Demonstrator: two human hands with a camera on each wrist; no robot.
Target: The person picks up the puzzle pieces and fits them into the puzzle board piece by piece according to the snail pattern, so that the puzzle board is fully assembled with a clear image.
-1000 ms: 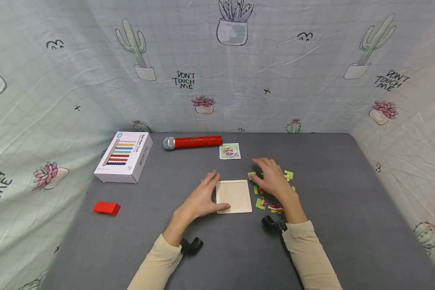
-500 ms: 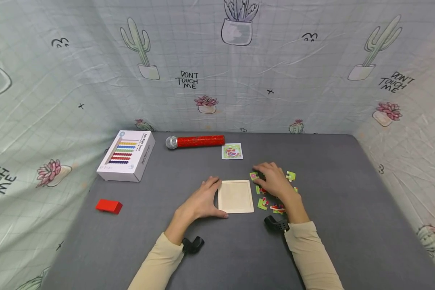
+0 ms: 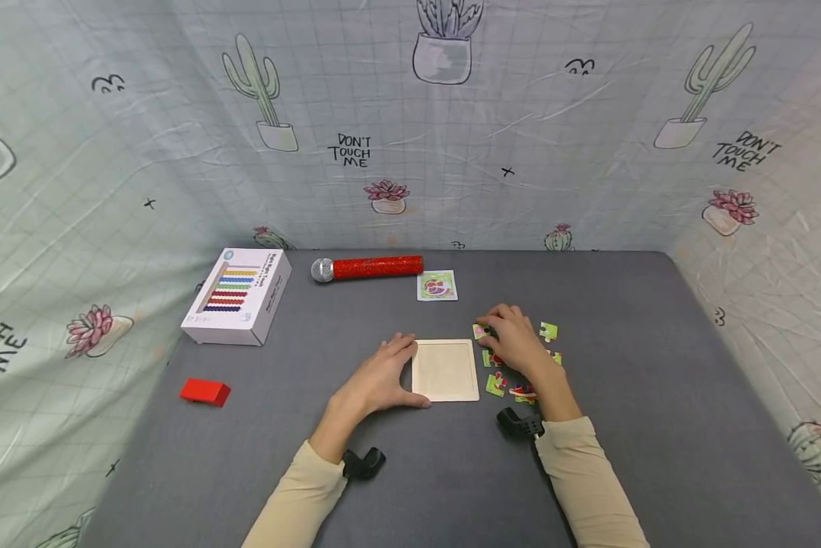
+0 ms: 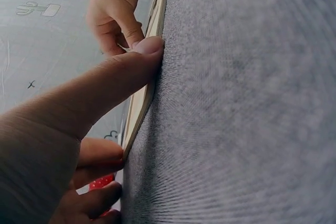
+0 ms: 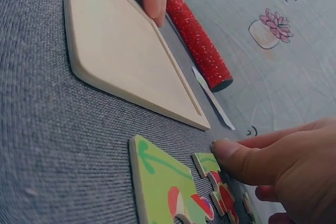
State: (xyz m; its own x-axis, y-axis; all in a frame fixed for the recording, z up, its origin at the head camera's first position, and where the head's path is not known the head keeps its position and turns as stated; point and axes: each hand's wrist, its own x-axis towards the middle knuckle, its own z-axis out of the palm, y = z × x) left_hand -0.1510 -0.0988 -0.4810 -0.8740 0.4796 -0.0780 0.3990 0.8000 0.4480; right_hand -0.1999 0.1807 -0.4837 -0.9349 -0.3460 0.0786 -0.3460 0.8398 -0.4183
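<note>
A square wooden puzzle tray (image 3: 446, 371) with a raised rim lies on the table. My left hand (image 3: 377, 378) holds its left side, thumb at the near corner and fingertips at the far corner. To the tray's right, my right hand (image 3: 516, 342) pinches a green and pink puzzle piece (image 3: 479, 332) between thumb and index finger; most of that piece is hidden in the right wrist view. Several more green pieces lie around and under this hand, among them a corner piece (image 5: 160, 177) and one with a red shape (image 3: 522, 393).
Behind the tray lie a red glitter microphone (image 3: 376, 267) and a small picture card (image 3: 437, 285). A white abacus box (image 3: 235, 297) stands at the back left, with a red block (image 3: 205, 392) nearer. A printed curtain (image 3: 410, 152) encloses the grey table.
My right hand has lowered slightly, and its thumb and index finger have closed on the piece at the far left of the group. My left hand has stayed at the tray's left side.
</note>
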